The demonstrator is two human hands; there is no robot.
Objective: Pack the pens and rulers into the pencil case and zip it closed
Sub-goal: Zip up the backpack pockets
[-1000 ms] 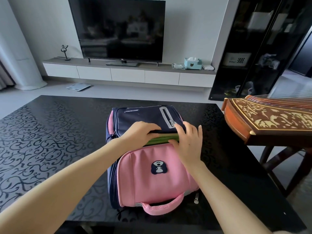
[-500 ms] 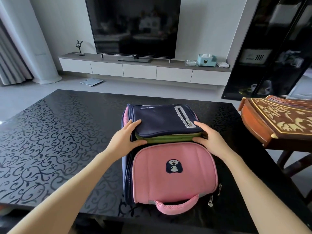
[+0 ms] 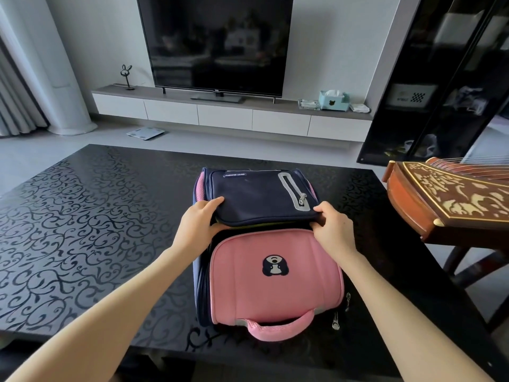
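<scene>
A navy and pink backpack [image 3: 275, 277] lies flat on the black table [image 3: 82, 230], its pink handle toward me. Its navy top flap [image 3: 259, 198] has a grey zipper strip on the right. My left hand [image 3: 199, 226] grips the flap's near left corner, thumb on top. My right hand [image 3: 334, 230] pinches the flap's near right corner. A thin green edge shows under the flap between my hands. No pens, rulers or pencil case are visible.
A carved wooden zither [image 3: 451, 199] on a stand juts in past the table's right edge. Beyond the table are a television [image 3: 217, 42] on a low white cabinet [image 3: 225, 114], a scale on the floor, and a dark glass cabinet at right.
My hands slid from the middle of the flap's front edge out to its two corners. The flap has come down over the green edge. The camera view shifted left, then closer.
</scene>
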